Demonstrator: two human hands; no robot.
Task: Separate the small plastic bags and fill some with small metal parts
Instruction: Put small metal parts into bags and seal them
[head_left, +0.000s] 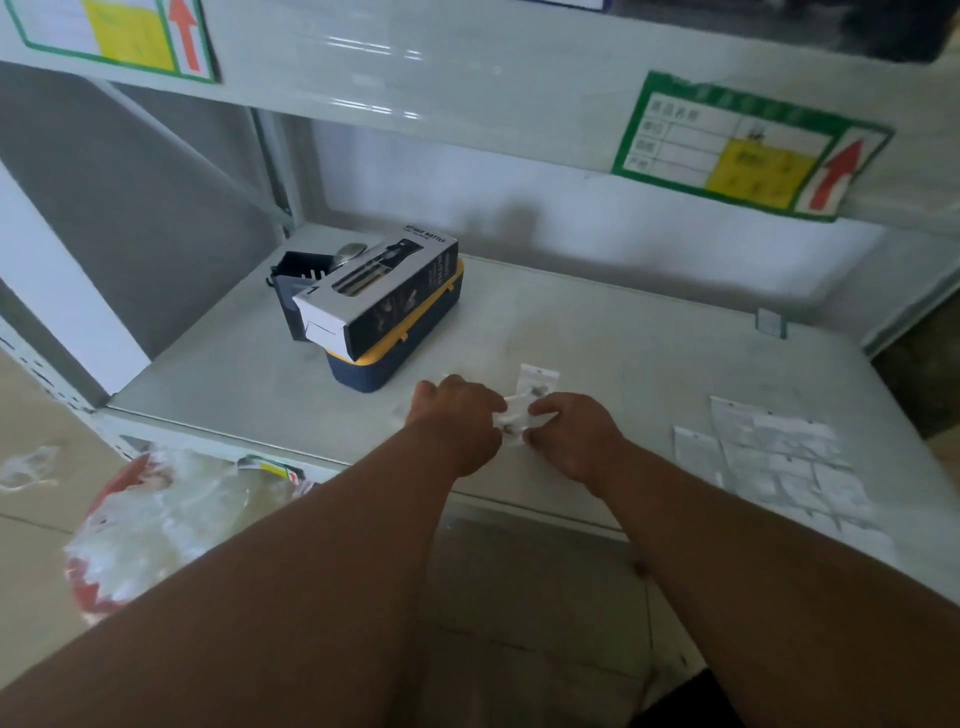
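Clear bag (511, 418) with dark metal parts (508, 429) inside is pinched between left hand (457, 415) and right hand (571, 431) on the shelf (623, 322), long axis front-to-back; a filled bag (538, 383) lies just beyond, empty bags (779, 457) right

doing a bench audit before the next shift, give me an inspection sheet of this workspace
surface: pale grey shelf, scuffed and bare at mid-depth.
job's things: small plastic bag held between both hands, dark bits inside; another small bag lying just behind it; sheet of unseparated bags at the right front.
clutter: printed carton lying on a blue and yellow box; dark holder behind.
grip: left hand and right hand each pinch the held bag.
cables: nothing seen.
surroundings: green-bordered label on the upper shelf edge; crumpled plastic on the floor at left.
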